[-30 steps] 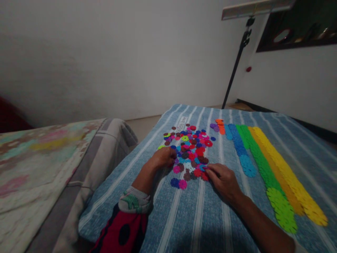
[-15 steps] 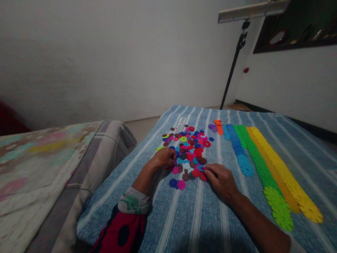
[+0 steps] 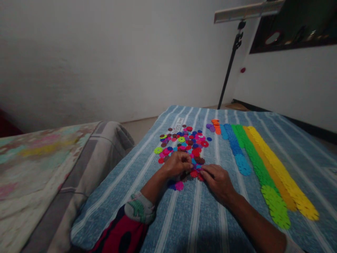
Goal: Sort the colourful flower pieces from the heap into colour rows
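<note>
A loose pile of notched plastic discs (image 3: 196, 151) in red, pink, blue, brown and other colours lies on the striped blue cloth (image 3: 181, 225). My left hand (image 3: 178, 165) is over the pile's near part, fingers curled and pinched; what they hold is hidden. Facing it at the pile's near right edge, my right hand (image 3: 217, 179) pinches a small magenta disc (image 3: 202, 169) between thumb and finger. The fingertips of both hands are close together. Under my left wrist a pink disc (image 3: 179, 186) and a dark blue one stick out.
To the right lie overlapping rows of discs: blue (image 3: 234, 138), green (image 3: 254, 158), amber (image 3: 273, 172) and yellow (image 3: 279, 161), with lime discs (image 3: 276, 205) at the green row's near end. Orange discs (image 3: 216, 126) and purple discs (image 3: 210, 127) sit farther back. A covered bed (image 3: 52, 168) is at left.
My left hand has moved right across the pile, close to my right hand, uncovering discs at the pile's left side. My right hand stays about where it was, still pinching.
</note>
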`<state>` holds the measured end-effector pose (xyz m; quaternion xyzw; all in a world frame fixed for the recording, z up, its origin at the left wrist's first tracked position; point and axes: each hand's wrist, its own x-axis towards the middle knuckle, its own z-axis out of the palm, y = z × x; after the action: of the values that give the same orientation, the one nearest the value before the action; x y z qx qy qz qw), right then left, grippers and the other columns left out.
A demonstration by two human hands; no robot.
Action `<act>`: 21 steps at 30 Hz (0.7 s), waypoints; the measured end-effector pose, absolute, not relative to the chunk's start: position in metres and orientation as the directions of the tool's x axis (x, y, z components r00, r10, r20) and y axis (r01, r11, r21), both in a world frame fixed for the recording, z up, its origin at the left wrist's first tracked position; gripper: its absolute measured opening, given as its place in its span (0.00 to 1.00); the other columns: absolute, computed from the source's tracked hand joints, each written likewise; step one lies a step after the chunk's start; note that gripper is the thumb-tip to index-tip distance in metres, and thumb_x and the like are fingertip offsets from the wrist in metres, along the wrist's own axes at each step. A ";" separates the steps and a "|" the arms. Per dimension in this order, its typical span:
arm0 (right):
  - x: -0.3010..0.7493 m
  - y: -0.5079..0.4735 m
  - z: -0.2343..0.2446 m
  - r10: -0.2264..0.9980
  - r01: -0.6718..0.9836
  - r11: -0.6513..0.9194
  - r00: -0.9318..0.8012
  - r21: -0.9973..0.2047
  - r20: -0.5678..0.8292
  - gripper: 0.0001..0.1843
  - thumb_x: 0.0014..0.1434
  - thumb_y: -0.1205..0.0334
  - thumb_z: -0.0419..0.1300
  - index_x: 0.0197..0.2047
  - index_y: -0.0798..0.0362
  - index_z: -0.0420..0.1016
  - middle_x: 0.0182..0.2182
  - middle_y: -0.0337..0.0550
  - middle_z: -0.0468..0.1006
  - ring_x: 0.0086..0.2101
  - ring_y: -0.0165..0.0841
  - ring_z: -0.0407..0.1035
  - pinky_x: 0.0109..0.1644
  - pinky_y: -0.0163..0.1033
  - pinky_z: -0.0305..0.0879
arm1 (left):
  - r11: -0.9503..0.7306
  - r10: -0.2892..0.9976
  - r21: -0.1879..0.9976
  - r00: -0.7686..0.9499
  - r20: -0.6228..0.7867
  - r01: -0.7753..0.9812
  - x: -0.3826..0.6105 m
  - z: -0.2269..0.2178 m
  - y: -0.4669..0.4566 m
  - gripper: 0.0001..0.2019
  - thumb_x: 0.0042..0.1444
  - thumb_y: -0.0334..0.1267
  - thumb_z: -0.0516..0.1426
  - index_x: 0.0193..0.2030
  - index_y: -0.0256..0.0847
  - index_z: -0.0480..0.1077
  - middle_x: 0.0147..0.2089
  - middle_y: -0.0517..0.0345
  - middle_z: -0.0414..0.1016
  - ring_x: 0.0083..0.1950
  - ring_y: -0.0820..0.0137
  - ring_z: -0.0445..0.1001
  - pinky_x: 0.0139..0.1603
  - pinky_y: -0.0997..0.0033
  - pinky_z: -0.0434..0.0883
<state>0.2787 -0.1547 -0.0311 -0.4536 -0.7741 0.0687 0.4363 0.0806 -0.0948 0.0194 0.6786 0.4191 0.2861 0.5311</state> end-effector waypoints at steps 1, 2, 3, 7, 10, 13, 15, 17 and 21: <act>0.279 -0.155 -0.031 0.763 0.640 0.577 -0.202 -0.507 0.614 0.12 0.66 0.61 0.55 0.38 0.52 0.80 0.32 0.44 0.82 0.34 0.37 0.75 0.41 0.41 0.68 | -0.081 0.865 0.966 0.499 -0.054 0.245 0.086 0.019 -0.098 0.09 0.42 0.38 0.63 0.24 0.35 0.69 0.20 0.62 0.68 0.21 0.77 0.64 0.22 0.78 0.59; 0.280 -0.154 -0.032 0.766 0.636 0.573 -0.190 -0.517 0.614 0.11 0.66 0.61 0.55 0.39 0.52 0.80 0.33 0.44 0.82 0.34 0.37 0.75 0.41 0.41 0.68 | -0.075 0.860 0.971 0.508 -0.052 0.226 0.090 0.018 -0.102 0.08 0.43 0.38 0.63 0.24 0.35 0.69 0.20 0.62 0.69 0.21 0.77 0.64 0.22 0.78 0.59; 0.281 -0.154 -0.032 0.771 0.631 0.566 -0.176 -0.530 0.613 0.11 0.66 0.61 0.55 0.39 0.52 0.80 0.33 0.45 0.82 0.34 0.37 0.75 0.41 0.41 0.68 | -0.063 0.856 0.976 0.514 -0.053 0.207 0.094 0.018 -0.105 0.08 0.43 0.37 0.63 0.24 0.35 0.69 0.20 0.61 0.70 0.21 0.77 0.65 0.22 0.78 0.60; 0.283 -0.154 -0.032 0.805 0.611 0.530 -0.144 -0.588 0.576 0.12 0.65 0.60 0.55 0.41 0.53 0.80 0.34 0.45 0.82 0.35 0.38 0.76 0.42 0.42 0.69 | -0.026 0.871 0.989 0.489 -0.050 0.148 0.103 0.016 -0.112 0.06 0.43 0.35 0.61 0.25 0.35 0.69 0.21 0.61 0.70 0.22 0.76 0.67 0.24 0.77 0.62; 0.283 -0.154 -0.031 0.823 0.603 0.511 -0.137 -0.613 0.552 0.12 0.65 0.60 0.55 0.41 0.52 0.80 0.35 0.45 0.83 0.36 0.38 0.76 0.43 0.43 0.69 | -0.033 0.879 0.993 0.477 -0.025 0.112 0.106 0.012 -0.114 0.05 0.43 0.34 0.61 0.25 0.35 0.70 0.21 0.61 0.70 0.23 0.77 0.67 0.25 0.78 0.61; 0.283 -0.155 -0.030 0.839 0.581 0.491 -0.116 -0.649 0.531 0.13 0.63 0.59 0.55 0.41 0.53 0.81 0.36 0.46 0.83 0.37 0.40 0.76 0.44 0.44 0.69 | -0.002 0.870 0.999 0.493 -0.020 0.045 0.109 0.009 -0.116 0.05 0.43 0.34 0.61 0.26 0.34 0.71 0.21 0.60 0.70 0.23 0.76 0.67 0.25 0.77 0.62; 0.284 -0.157 -0.028 0.854 0.553 0.469 -0.085 -0.689 0.513 0.13 0.62 0.58 0.56 0.40 0.52 0.82 0.36 0.46 0.83 0.37 0.40 0.76 0.44 0.44 0.70 | 0.013 0.866 1.000 0.499 -0.013 0.003 0.111 0.006 -0.118 0.06 0.43 0.35 0.61 0.27 0.34 0.71 0.22 0.60 0.71 0.23 0.76 0.67 0.25 0.77 0.62; 0.285 -0.158 -0.026 0.874 0.504 0.437 -0.041 -0.745 0.485 0.12 0.60 0.57 0.58 0.39 0.51 0.82 0.36 0.45 0.83 0.37 0.40 0.77 0.43 0.44 0.71 | 0.017 0.865 0.999 0.502 0.000 -0.030 0.114 0.003 -0.119 0.08 0.42 0.36 0.63 0.28 0.34 0.71 0.23 0.60 0.71 0.23 0.76 0.68 0.26 0.77 0.63; 0.287 -0.161 -0.023 0.925 0.370 0.340 0.037 -0.865 0.379 0.12 0.56 0.55 0.61 0.38 0.50 0.83 0.36 0.44 0.84 0.36 0.39 0.77 0.41 0.41 0.73 | 0.000 0.879 0.997 0.476 0.038 -0.079 0.121 -0.007 -0.123 0.10 0.42 0.37 0.65 0.29 0.35 0.71 0.24 0.60 0.71 0.25 0.75 0.69 0.27 0.76 0.65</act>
<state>0.2866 -0.1606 -0.0231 -0.5066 -0.6389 0.2712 0.5115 0.1206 -0.1235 -0.0072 0.5931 0.3371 0.3852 0.6215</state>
